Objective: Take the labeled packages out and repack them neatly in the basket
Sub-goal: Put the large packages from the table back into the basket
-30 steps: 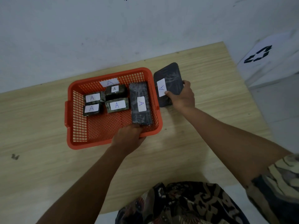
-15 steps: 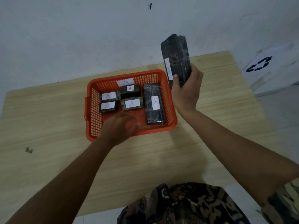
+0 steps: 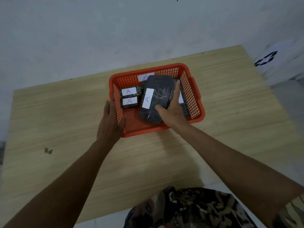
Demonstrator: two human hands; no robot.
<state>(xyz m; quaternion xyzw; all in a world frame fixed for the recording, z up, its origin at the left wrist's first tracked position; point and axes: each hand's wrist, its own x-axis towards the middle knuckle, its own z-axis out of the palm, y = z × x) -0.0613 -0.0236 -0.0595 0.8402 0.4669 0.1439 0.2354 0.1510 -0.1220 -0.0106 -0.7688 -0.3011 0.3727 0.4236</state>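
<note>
An orange mesh basket sits on a pale wooden desk, towards its far edge by a white wall. The right hand holds a large black wrapped package over the middle of the basket, tilted so its near end is lower; the thumb lies on top of the near part of the wrap and the fingers run along its right edge, curled round the side, so the hand is closed on it. A white label marked A sits on its left half, clear of the thumb. Whether the package rests on anything beneath cannot be told. At its right, mostly hidden under the hand, lies another long black package against the basket's right wall, only its edge and a strip of label showing. In the far left part of the basket lie two small dark packages, one far and one near, touching each other, each with an A label facing up. A loose white label shows on the far wall, partly covered by the large package. The left hand is flat against the outside of the basket's near-left corner, its fingers straight and together along the left wall and the thumb over the near rim, holding nothing else
</note>
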